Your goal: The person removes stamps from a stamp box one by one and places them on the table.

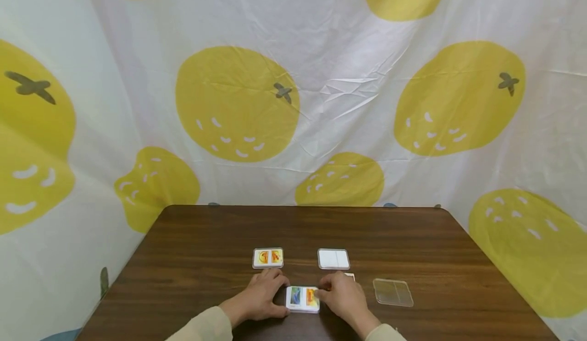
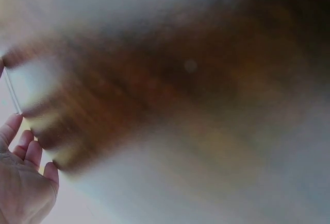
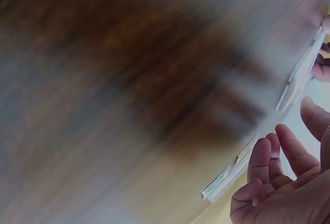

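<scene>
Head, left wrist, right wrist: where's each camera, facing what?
Head: head-worn, forward and down at table and cards; left hand, right hand, sleeves show.
Left wrist: wrist-worn, across blurred table; left hand, left edge.
Right wrist: wrist-worn, across blurred table; right hand, lower right.
Head and right wrist share the right hand.

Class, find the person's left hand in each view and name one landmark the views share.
Head: left hand is at lower centre, left of the picture card.
Left wrist: left hand is at lower left.
Right wrist: only its fingers, at the upper right edge.
Shared landmark: the brown table, blurred in both wrist views.
</scene>
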`<state>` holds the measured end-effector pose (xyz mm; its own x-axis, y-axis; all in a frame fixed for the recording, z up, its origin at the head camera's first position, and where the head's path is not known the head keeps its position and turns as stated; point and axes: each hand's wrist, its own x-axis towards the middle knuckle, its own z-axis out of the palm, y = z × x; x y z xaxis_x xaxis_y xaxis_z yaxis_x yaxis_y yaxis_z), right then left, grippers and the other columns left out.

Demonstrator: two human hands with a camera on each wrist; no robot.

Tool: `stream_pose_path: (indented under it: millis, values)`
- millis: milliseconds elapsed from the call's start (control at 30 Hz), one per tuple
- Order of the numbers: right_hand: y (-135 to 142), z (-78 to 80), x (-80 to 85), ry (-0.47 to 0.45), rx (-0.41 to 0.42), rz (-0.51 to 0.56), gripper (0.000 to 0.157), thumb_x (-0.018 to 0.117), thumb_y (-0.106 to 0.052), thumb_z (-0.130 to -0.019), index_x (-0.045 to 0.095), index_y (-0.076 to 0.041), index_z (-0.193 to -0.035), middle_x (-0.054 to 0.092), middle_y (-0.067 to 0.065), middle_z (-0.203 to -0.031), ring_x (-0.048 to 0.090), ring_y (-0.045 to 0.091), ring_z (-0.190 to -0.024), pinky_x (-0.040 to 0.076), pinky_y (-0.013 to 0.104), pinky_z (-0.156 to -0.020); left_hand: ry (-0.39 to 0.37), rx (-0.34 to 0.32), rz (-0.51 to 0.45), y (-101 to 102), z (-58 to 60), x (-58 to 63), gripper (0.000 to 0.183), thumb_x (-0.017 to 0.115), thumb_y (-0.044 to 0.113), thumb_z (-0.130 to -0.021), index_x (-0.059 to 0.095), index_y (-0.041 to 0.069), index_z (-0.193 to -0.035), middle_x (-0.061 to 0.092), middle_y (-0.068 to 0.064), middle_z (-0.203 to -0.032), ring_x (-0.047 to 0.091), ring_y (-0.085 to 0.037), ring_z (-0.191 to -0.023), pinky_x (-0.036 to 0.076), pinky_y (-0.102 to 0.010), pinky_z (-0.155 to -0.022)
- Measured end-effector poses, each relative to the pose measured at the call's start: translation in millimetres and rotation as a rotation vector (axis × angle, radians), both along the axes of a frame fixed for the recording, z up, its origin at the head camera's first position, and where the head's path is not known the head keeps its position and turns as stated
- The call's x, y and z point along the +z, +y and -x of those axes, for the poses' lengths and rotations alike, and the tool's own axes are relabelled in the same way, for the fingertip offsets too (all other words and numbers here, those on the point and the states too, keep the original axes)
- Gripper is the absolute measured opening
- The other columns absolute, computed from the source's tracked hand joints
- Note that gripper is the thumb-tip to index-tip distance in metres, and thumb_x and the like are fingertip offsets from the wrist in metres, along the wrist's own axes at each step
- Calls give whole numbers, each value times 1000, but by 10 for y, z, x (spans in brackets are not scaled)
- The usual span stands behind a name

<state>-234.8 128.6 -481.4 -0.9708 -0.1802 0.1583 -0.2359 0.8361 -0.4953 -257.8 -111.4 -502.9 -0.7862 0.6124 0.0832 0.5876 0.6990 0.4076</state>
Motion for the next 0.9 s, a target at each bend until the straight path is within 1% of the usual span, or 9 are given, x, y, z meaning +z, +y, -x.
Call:
stream_pose_path:
  millis: [233, 400, 633, 833, 900]
  values:
    - [-23, -1, -35, -10, -32, -38, 25, 81, -30, -78, 77, -12, -96, 68, 2, -92, 66, 28, -87, 49, 48, -71, 13, -1, 5, 3, -3, -19, 46, 77, 47, -80, 61, 19, -113, 49, 6, -116, 44, -16, -112, 38, -44, -93]
    - [-21, -1, -73, -4, -26, -54, 25, 82, -30, -77, 76, -13, -93, 63, 0, -89, 63, 26, -84, 49, 50, -73, 17, -10, -2, 1, -2, -23, 46, 77, 45, -80, 61, 18, -114, 49, 5, -116, 44, -16, -111, 38, -44, -93]
    - [-30, 2, -93, 25, -21, -74, 20, 82, -30, -77, 75, -15, -88, 60, -4, -84, 61, 21, -77, 48, 46, -70, 9, -15, 1, -9, 0, -12, 46, 76, 45, -81, 60, 18, -114, 49, 5, -116, 44, -16, -111, 38, -45, -93]
    - [-45, 16, -77, 24, -28, -87, 18, 83, -29, -77, 74, -16, -86, 60, -3, -84, 61, 21, -78, 48, 46, -70, 3, 5, 8, -1, -5, -10, 47, 76, 47, -81, 60, 19, -115, 48, 6, -116, 43, -15, -111, 37, -44, -93]
    - [-49, 25, -74, 25, -33, -87, 17, 83, -28, -77, 74, -17, -85, 62, -3, -85, 62, 22, -79, 49, 46, -70, 5, 7, 9, -1, -5, -14, 47, 77, 48, -81, 60, 19, -115, 48, 6, -117, 43, -15, -111, 37, -44, -93]
